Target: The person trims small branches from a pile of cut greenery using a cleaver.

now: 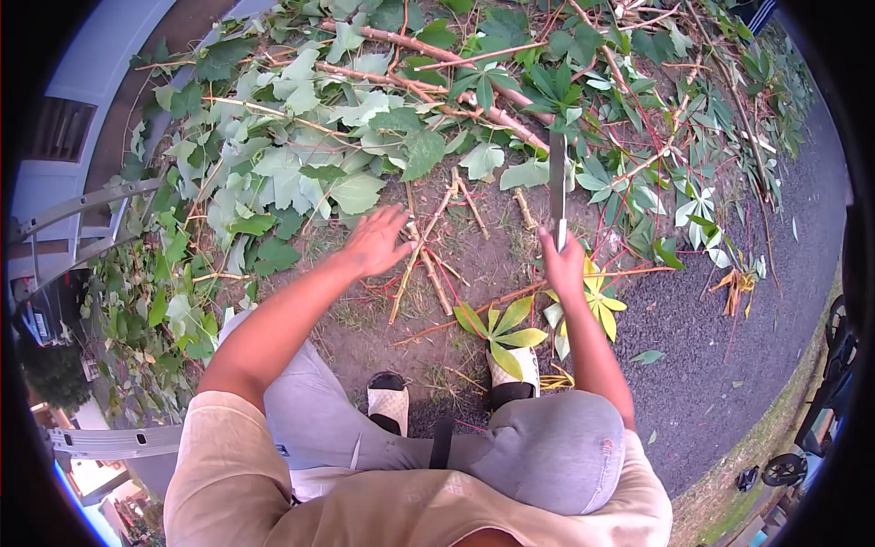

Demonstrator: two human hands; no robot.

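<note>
Right hand (563,264) is wrapped tight around the handle of a long knife (557,173), blade pointing straight up and away from the body, tip ending among the green leaves. Left hand (375,242) is wide open, fingers spread, palm down, hovering at or just touching the top of a little bundle of cut stems (424,260) lying on the bare dirt; can't tell for sure if the fingertips are actually on them. Honestly the way I'd do this bit: pin or gather the sticks with the free hand well away from the blade's line, keep the fingers flat like that and not curled over the stem, and only swing once the stem is steady against the ground. Short controlled chops, blade angled away from the feet, since the sandals (389,401) are right there below the stems and both toes are close to the work. Moving outward, there's a short cut piece (523,208) lying between the two hands, a fallen sprig of yellow-green leaves (499,328) near the right wrist, and then the big heap of leafy branches (301,155) spread across the top of the view. Gravel path (720,328) runs down the right side, and a metal ladder (82,214) sits off at the left edge.
</note>
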